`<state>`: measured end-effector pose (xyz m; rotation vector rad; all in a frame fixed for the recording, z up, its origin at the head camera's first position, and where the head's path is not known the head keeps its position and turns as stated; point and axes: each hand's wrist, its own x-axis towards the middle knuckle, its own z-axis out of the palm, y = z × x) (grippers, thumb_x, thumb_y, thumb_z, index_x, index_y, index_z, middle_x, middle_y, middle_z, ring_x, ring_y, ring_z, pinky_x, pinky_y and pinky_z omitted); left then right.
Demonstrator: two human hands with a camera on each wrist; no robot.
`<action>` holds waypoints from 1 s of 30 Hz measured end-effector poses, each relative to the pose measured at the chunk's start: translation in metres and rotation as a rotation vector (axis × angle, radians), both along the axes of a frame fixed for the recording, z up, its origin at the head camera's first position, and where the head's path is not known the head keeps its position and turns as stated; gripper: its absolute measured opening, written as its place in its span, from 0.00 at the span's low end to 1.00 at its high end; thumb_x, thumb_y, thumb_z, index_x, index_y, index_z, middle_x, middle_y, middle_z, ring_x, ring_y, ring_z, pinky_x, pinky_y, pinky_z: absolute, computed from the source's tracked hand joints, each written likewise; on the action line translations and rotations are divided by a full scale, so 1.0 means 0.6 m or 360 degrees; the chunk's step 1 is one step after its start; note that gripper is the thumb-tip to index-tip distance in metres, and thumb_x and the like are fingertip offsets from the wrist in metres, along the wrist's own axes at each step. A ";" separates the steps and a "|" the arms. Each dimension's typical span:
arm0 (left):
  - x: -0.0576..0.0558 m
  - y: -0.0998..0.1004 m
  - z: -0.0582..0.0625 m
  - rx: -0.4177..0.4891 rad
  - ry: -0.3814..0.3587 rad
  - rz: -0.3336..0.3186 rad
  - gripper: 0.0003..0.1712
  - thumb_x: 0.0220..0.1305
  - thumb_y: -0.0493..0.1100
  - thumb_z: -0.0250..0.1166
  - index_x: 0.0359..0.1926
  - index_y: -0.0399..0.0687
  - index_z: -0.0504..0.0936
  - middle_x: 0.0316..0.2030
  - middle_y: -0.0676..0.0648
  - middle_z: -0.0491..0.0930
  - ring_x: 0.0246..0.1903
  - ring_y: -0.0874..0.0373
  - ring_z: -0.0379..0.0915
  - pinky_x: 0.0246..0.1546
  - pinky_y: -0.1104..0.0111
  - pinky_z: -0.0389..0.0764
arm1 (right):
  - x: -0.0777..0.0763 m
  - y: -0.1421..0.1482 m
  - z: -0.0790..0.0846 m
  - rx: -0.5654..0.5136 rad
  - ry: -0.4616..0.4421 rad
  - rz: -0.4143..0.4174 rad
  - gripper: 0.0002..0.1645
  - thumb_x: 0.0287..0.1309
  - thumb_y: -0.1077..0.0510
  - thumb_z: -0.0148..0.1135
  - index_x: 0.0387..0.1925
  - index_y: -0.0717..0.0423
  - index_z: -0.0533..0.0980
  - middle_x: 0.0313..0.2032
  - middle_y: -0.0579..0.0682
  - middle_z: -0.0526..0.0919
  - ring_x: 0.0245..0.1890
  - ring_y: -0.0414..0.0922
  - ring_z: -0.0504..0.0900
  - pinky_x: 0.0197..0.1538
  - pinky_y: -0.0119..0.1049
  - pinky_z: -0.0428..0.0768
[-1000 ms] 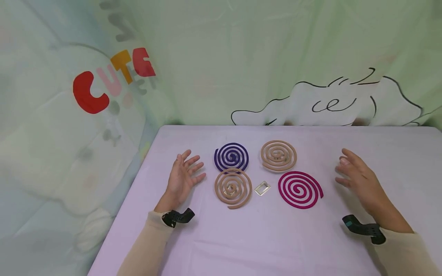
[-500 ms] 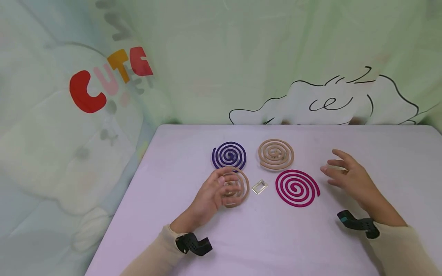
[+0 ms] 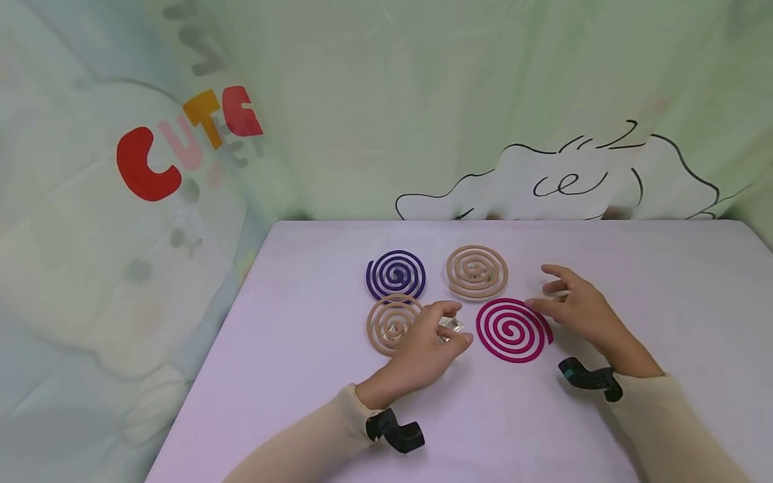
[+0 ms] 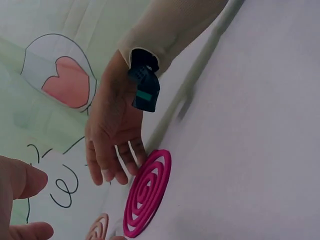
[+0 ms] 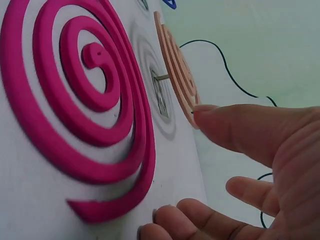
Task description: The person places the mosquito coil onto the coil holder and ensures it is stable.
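My left hand [image 3: 425,349] hovers over the small metal coil stand [image 3: 451,327], partly hiding it. Its thumb and fingers are spread apart, and I see no grip on the stand. Beneath that hand lies a tan mosquito coil [image 3: 380,327], its right side covered. My right hand [image 3: 582,315] is beside the magenta mosquito coil [image 3: 510,330], thumb near the coil's upper right edge and fingers loosely bent. In the right wrist view the right thumb [image 5: 240,127] points past the magenta coil [image 5: 75,115], with a gap between them.
A dark purple mosquito coil [image 3: 395,275] lies at the back left, its front edge meeting the front tan coil. Another tan coil [image 3: 477,272] at the back is raised on a metal stand [image 5: 160,95]. A printed curtain [image 3: 362,121] hangs behind the table [image 3: 483,429].
My left hand has swung right from beside the coils, across the front tan coil to the metal stand. My right hand has moved left to the magenta coil's edge. The coils stay put.
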<state>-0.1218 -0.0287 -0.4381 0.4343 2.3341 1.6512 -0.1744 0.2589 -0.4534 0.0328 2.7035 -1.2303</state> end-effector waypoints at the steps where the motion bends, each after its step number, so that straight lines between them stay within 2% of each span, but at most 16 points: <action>1: -0.004 0.005 0.001 -0.0069 0.0066 0.0010 0.33 0.70 0.47 0.65 0.72 0.45 0.70 0.66 0.43 0.71 0.46 0.67 0.77 0.44 0.73 0.80 | -0.001 -0.003 0.002 0.0015 -0.0010 0.0005 0.54 0.67 0.45 0.68 0.80 0.64 0.51 0.62 0.74 0.70 0.59 0.70 0.74 0.52 0.61 0.85; 4: -0.015 0.023 0.001 -0.0269 0.0275 0.0040 0.33 0.69 0.47 0.65 0.72 0.45 0.70 0.63 0.44 0.71 0.46 0.64 0.75 0.45 0.73 0.78 | -0.003 -0.014 0.007 0.0080 -0.0043 0.0032 0.53 0.65 0.46 0.70 0.78 0.66 0.55 0.60 0.74 0.72 0.57 0.70 0.75 0.52 0.61 0.84; 6: -0.021 0.033 0.002 -0.0437 0.0414 0.0049 0.33 0.69 0.48 0.66 0.72 0.46 0.71 0.63 0.44 0.71 0.51 0.60 0.75 0.51 0.71 0.77 | -0.004 -0.020 0.010 0.0125 -0.0054 0.0057 0.51 0.63 0.46 0.72 0.76 0.67 0.58 0.58 0.74 0.74 0.55 0.69 0.76 0.50 0.60 0.85; 11: -0.031 0.050 -0.003 -0.0845 0.0668 0.0060 0.29 0.70 0.48 0.67 0.68 0.47 0.74 0.61 0.45 0.72 0.59 0.52 0.71 0.59 0.64 0.75 | -0.006 -0.029 0.016 0.0209 -0.0073 0.0126 0.46 0.59 0.48 0.74 0.69 0.71 0.66 0.49 0.71 0.78 0.44 0.61 0.79 0.40 0.48 0.87; 14: -0.037 0.056 -0.011 -0.1042 0.0779 0.0068 0.26 0.69 0.47 0.68 0.65 0.47 0.76 0.59 0.45 0.73 0.55 0.51 0.71 0.54 0.64 0.77 | -0.007 -0.031 0.017 0.0241 -0.0090 0.0148 0.44 0.58 0.48 0.75 0.65 0.71 0.69 0.45 0.68 0.78 0.39 0.56 0.78 0.35 0.41 0.84; 18: -0.045 0.059 -0.021 -0.1246 0.0903 0.0070 0.21 0.66 0.46 0.71 0.56 0.46 0.78 0.56 0.44 0.74 0.49 0.50 0.72 0.48 0.64 0.77 | -0.006 -0.033 0.017 0.0259 -0.0124 0.0155 0.42 0.56 0.48 0.77 0.62 0.71 0.72 0.45 0.68 0.78 0.35 0.53 0.78 0.32 0.39 0.83; 20: -0.050 0.058 -0.024 -0.1293 0.0914 0.0063 0.19 0.64 0.44 0.72 0.52 0.45 0.78 0.54 0.44 0.74 0.46 0.49 0.73 0.45 0.64 0.78 | -0.005 -0.034 0.016 0.0257 -0.0138 0.0158 0.41 0.55 0.48 0.77 0.61 0.71 0.72 0.45 0.69 0.78 0.33 0.51 0.79 0.31 0.39 0.83; 23: -0.057 0.056 -0.027 -0.1277 0.0854 0.0050 0.18 0.63 0.42 0.71 0.51 0.45 0.78 0.52 0.44 0.74 0.44 0.50 0.74 0.44 0.64 0.79 | -0.004 -0.036 0.016 0.0252 -0.0155 0.0158 0.40 0.54 0.49 0.78 0.59 0.71 0.73 0.44 0.68 0.79 0.29 0.49 0.79 0.30 0.39 0.82; 30: -0.073 0.047 -0.027 -0.1063 0.0673 -0.0003 0.27 0.60 0.36 0.72 0.61 0.45 0.78 0.53 0.44 0.76 0.49 0.52 0.77 0.52 0.65 0.80 | -0.002 -0.036 0.015 0.0248 -0.0176 0.0143 0.38 0.54 0.52 0.78 0.58 0.71 0.73 0.41 0.65 0.79 0.25 0.47 0.79 0.29 0.39 0.82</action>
